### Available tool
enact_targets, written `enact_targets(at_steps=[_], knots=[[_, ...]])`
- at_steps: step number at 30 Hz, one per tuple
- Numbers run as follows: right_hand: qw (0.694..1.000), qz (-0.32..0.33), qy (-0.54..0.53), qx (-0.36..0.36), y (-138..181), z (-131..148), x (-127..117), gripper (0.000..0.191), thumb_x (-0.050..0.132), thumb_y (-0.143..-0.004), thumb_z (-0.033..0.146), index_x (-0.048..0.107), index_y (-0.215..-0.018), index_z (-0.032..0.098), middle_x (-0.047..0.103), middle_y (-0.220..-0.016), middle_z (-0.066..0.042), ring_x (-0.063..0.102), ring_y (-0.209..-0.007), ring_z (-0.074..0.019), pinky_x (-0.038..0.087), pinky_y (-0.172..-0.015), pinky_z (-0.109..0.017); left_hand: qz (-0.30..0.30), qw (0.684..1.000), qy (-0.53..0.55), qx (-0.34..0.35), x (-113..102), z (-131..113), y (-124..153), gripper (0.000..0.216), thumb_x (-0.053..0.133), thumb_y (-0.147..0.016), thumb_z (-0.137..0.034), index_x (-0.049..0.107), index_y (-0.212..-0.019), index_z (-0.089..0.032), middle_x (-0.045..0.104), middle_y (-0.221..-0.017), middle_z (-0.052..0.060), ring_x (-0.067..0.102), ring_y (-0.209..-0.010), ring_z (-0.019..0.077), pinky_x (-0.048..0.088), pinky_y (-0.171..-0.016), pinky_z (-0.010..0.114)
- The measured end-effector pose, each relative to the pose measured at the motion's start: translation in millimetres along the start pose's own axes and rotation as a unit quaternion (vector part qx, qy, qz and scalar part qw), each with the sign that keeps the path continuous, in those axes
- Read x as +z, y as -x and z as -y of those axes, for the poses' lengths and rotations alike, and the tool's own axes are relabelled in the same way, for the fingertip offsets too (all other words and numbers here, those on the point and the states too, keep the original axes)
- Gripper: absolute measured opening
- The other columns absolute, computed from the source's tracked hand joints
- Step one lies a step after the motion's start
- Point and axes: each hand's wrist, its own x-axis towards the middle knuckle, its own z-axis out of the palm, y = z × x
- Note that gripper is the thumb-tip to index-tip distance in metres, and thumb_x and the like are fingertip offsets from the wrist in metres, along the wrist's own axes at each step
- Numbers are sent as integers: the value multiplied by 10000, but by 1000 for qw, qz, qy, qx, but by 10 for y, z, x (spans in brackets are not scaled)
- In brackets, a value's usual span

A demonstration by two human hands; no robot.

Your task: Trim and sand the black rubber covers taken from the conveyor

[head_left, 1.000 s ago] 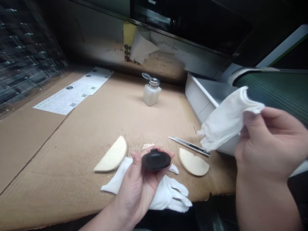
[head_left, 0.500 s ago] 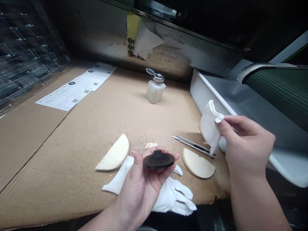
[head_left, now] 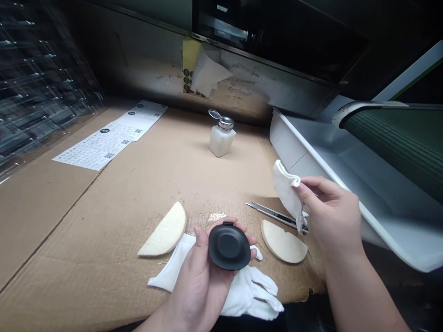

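Observation:
My left hand (head_left: 207, 272) holds a small round black case (head_left: 230, 246) with a tab at its far edge, its dished face turned up towards me. Under that hand lies a white glove (head_left: 254, 290), partly covered. Pinched between thumb and fingers of my right hand (head_left: 332, 214) is a folded white cloth (head_left: 287, 191), held up above the cardboard. Below the cloth lies a utility knife (head_left: 270, 212), its near end partly hidden. Two cream half-round pads rest on either side: a left pad (head_left: 164, 230) and a right pad (head_left: 284, 242).
A pump bottle (head_left: 221, 140) with its lid up stands at the back of the cardboard (head_left: 104, 216). Printed label sheets (head_left: 110, 136) lie back left, beside stacked clear plastic trays (head_left: 38, 87). On the right are a white bin (head_left: 294, 133) and a green conveyor belt (head_left: 398, 138).
My left hand has tilted the black case so its face now shows more fully. My right hand has moved left with the cloth, closer to the case. The view has shifted slightly.

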Motion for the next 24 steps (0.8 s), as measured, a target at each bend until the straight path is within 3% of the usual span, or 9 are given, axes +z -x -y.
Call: enact_targets(at_steps=[7, 12, 16, 20, 24], knots=[[998, 37, -1, -57, 82, 59, 3, 88, 631, -760, 311, 667, -751, 232, 626, -729, 10, 564, -654, -110, 431, -569, -222, -25, 999, -30, 1, 46, -2, 2, 434, 388, -854, -475, 609, -969, -120, 655, -918, 125, 635, -874, 272, 516, -756, 394], [999, 12, -21, -36, -292, 151, 192, 216, 606, -753, 382, 655, -774, 173, 638, -719, -18, 575, -650, -134, 438, -567, -245, -54, 997, -52, 5, 102, -2, 15, 396, 444, -836, -465, 585, -1015, -141, 662, -922, 119, 644, -855, 274, 523, -718, 398], [996, 24, -12, -82, -824, 369, 501, 216, 545, -775, 342, 630, -822, 148, 643, -768, -20, 579, -706, -127, 435, -613, -228, -65, 996, -54, 13, 96, 4, -4, 401, 526, -785, -480, 564, -1048, -179, 664, -953, 115, 646, -856, 274, 532, -669, 396], [987, 102, 55, -108, -1274, 639, 937, 114, 596, -725, 281, 653, -744, 183, 651, -746, 10, 579, -724, -118, 420, -645, -220, -44, 998, -38, -4, 9, 6, -57, 384, 574, -742, -496, 597, -971, -189, 671, -914, 104, 644, -828, 266, 532, -634, 393], [959, 205, 154, -118, -1552, 833, 1285, 85, 643, -721, 251, 640, -736, 167, 641, -728, 6, 573, -698, -118, 445, -654, -253, -5, 999, -15, -28, -107, -7, -108, 385, 595, -712, -520, 633, -924, -201, 663, -945, 106, 636, -859, 277, 519, -667, 407]])
